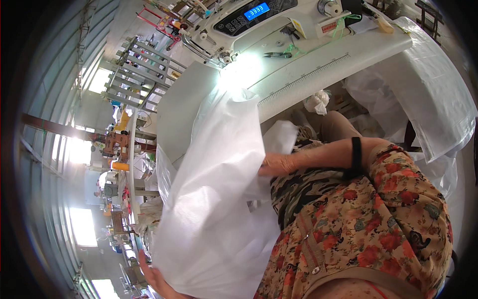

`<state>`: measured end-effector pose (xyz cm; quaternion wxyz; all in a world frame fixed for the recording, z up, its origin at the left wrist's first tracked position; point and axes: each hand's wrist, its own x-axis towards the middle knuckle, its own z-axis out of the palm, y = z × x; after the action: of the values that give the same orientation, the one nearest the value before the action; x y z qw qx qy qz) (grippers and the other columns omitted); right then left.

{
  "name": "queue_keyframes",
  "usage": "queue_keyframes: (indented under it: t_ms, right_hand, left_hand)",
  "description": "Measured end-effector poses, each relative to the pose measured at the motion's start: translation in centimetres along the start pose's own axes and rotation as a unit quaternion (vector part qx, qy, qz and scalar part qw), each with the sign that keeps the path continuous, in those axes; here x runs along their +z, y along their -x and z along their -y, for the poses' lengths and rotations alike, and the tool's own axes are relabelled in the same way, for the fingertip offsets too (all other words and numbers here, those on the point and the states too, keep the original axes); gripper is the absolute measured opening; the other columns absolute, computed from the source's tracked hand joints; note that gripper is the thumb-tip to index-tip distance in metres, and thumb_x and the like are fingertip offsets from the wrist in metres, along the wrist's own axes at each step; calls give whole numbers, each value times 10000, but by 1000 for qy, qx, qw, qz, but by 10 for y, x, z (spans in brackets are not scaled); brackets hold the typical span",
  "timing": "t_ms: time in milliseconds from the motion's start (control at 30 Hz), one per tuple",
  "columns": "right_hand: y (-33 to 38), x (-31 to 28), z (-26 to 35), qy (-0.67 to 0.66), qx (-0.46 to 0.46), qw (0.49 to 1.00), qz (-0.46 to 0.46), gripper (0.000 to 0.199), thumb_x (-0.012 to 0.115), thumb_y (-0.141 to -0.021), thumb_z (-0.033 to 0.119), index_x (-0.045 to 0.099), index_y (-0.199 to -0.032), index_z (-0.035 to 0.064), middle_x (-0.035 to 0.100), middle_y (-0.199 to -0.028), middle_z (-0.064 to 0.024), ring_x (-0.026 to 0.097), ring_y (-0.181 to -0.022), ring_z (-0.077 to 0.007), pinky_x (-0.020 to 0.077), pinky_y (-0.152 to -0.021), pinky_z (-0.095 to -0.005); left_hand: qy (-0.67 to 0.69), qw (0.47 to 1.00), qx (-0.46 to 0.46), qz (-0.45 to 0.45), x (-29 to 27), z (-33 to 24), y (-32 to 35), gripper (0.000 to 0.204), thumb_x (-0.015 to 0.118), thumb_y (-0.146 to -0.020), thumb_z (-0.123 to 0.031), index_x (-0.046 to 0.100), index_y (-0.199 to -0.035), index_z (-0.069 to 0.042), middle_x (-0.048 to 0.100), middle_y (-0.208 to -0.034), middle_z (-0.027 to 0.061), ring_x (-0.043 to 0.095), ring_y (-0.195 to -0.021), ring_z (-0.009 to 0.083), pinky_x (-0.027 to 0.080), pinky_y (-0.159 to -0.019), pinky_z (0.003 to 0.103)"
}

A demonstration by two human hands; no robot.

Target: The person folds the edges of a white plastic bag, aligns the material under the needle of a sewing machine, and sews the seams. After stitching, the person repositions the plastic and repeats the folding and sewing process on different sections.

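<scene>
A large white woven plastic sheet [214,199] runs down from the lit needle area of a sewing machine [259,22] across my front. Its upper end lies under the machine's bright lamp, where glare hides the needle. My right hand [279,164] is at the sheet's right edge, seemingly gripping it, with fingertips blurred and partly hidden by the material. At the sheet's lower left edge is my left hand [157,281], its visible fingers stretched and apart against the material; the rest is partly covered.
On the pale machine table [328,62] lie a dark pen-like tool [278,55] and green threads. More translucent white sheeting [433,94] hangs over the right side. A white bundle [317,102] is below the table edge. Metal racks [139,74] and cluttered benches line the left.
</scene>
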<state>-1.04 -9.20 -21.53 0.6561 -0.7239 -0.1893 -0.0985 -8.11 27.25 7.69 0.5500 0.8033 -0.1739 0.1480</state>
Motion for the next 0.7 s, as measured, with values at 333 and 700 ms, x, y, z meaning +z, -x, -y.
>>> queue_keyframes:
  t_ms: [333, 700]
  right_hand:
    - [115, -88, 67, -21, 310, 949, 49, 510, 634, -851, 319, 558, -1184, -59, 643, -1076, -174, 613, -1022, -253, 463, -909, -359]
    - [52, -85, 121, 171, 102, 969, -150, 260, 601, -865, 136, 575, -1060, -34, 658, -911, -155, 642, -768, -288, 522, -697, -362]
  left_hand:
    - [-550, 817, 63, 160, -89, 276, -73, 257, 666, -822, -163, 642, -1025, -6, 628, -956, 162, 582, -960, 316, 461, -812, 425]
    - [-274, 935, 201, 106, 171, 73, -22, 156, 596, -899, -105, 618, -1001, 10, 607, -813, 134, 599, -706, 271, 479, -612, 347]
